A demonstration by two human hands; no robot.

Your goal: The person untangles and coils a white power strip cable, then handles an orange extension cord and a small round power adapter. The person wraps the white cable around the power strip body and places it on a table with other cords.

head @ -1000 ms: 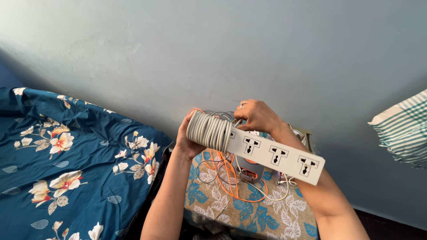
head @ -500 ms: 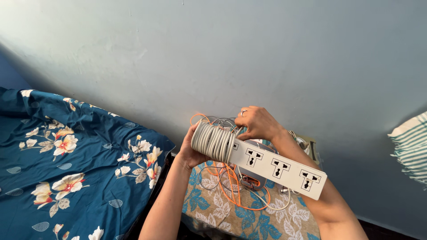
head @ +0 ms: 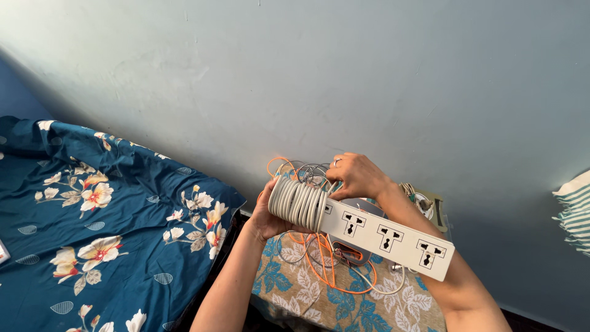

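A long white power strip (head: 387,237) with three sockets showing is held level in front of me. Its grey-white cord (head: 298,201) is wound in tight coils round the strip's left end. My left hand (head: 265,216) grips that coiled end from behind and below. My right hand (head: 356,174), a ring on one finger, rests over the top edge of the strip just right of the coils, fingers curled on the cord there. The cord's end and plug are hidden.
Below the strip a small table under a leaf-patterned cloth (head: 344,298) holds a tangle of orange and white cables (head: 319,261) and a grey device. A bed with a blue flowered cover (head: 104,227) lies at left. A pale blue wall (head: 344,80) is behind; a striped cloth (head: 574,212) shows at right.
The view has drifted, so hands and strip sit slightly lower and further right in frame. Both hands keep the same grip on the strip and its coils.
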